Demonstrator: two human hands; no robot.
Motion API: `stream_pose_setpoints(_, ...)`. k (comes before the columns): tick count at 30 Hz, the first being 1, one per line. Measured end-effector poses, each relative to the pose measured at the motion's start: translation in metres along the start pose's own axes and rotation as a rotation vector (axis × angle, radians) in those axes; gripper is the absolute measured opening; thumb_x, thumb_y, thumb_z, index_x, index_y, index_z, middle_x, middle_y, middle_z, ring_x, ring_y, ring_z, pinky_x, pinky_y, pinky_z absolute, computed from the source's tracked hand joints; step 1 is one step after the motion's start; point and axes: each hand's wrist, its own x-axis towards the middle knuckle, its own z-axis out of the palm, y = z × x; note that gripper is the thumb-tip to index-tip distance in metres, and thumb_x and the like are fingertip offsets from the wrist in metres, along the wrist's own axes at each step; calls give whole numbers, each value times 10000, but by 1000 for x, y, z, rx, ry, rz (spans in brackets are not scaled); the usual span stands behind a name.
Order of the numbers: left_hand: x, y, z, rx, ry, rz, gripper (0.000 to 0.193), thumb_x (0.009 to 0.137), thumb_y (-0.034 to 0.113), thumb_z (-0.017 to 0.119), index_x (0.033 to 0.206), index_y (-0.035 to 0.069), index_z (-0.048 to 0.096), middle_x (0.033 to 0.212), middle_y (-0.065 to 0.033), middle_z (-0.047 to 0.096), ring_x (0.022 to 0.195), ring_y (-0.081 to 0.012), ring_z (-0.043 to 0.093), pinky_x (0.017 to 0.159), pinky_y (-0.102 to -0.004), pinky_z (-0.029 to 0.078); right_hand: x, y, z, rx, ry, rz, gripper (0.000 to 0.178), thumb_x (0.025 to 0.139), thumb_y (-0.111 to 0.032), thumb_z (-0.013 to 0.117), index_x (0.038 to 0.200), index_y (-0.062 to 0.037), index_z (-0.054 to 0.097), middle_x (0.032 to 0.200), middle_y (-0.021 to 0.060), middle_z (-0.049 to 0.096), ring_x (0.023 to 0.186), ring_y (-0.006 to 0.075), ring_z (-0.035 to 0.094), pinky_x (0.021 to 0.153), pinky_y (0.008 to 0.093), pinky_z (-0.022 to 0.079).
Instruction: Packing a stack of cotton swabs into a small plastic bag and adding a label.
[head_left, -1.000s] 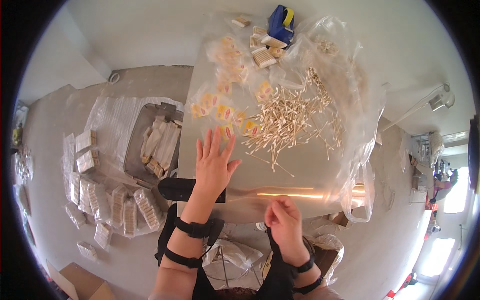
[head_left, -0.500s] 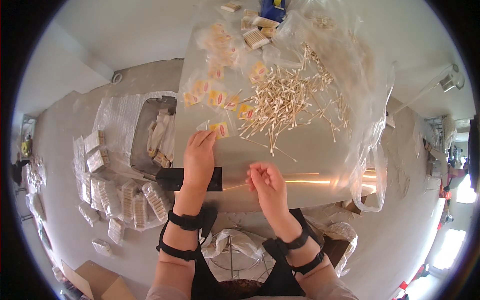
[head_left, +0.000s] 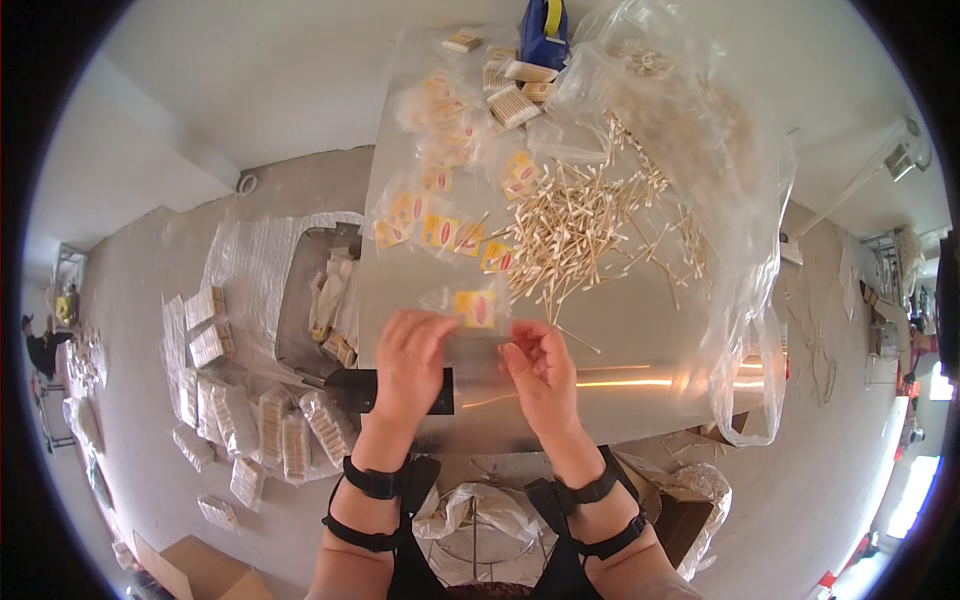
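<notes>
My left hand pinches the lower left edge of a small clear plastic bag with a yellow and red label, just above the metal-topped table. At the bag's right edge, the thumb and curled fingers of my right hand close on the film. Beyond lies a loose heap of wooden-stick cotton swabs. More labelled bags are scattered left of the heap.
Packed swab bundles and a blue tape dispenser stand at the far edge. A large clear plastic bag drapes over the right side. Left of the table are a grey bin and wrapped packs on the floor.
My left hand has drawn the labelled bag nearer and to the right, off the table. My right hand has come to its right edge. The view has shifted slightly.
</notes>
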Motion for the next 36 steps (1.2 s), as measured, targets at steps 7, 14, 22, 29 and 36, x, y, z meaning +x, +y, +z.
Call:
stream_pose_setpoints(7,-7,16,4,-37,-69,129,416,612,-82,650,1001,64,676,966,-73,664,870,-295,632,778,-410,520,6,-23,12,88,102,-24,249,937,-4,666,1106,-39,487,887,9,542,730,57,538,628,198,464)
stream_pose_setpoints(14,-8,17,8,20,-73,151,389,630,-51,655,998,70,678,962,-54,659,882,-269,631,775,-392,507,7,-20,-1,20,94,-5,271,926,-3,678,1089,-51,467,857,19,565,721,63,582,600,209,482)
stream_pose_setpoints(22,-5,21,6,66,-49,259,329,656,29,678,980,81,687,972,-31,662,902,-238,636,809,-385,515,9,-29,-12,193,44,143,226,913,11,675,1089,-41,542,883,9,595,707,79,602,580,213,488)
stream_pose_setpoints(29,-8,22,7,72,-108,366,319,631,46,708,948,81,701,1015,-35,671,948,-235,637,849,-389,515,9,-21,-16,154,16,187,177,912,-4,689,1047,-44,582,849,6,618,699,79,605,573,211,484)
stream_pose_setpoints(36,1,32,19,-656,176,-491,507,812,-5,752,1272,27,541,1058,-94,674,1010,-195,637,885,-310,510,9,-25,-18,265,8,233,147,906,-18,706,975,-57,583,814,4,619,692,87,627,567,217,488)
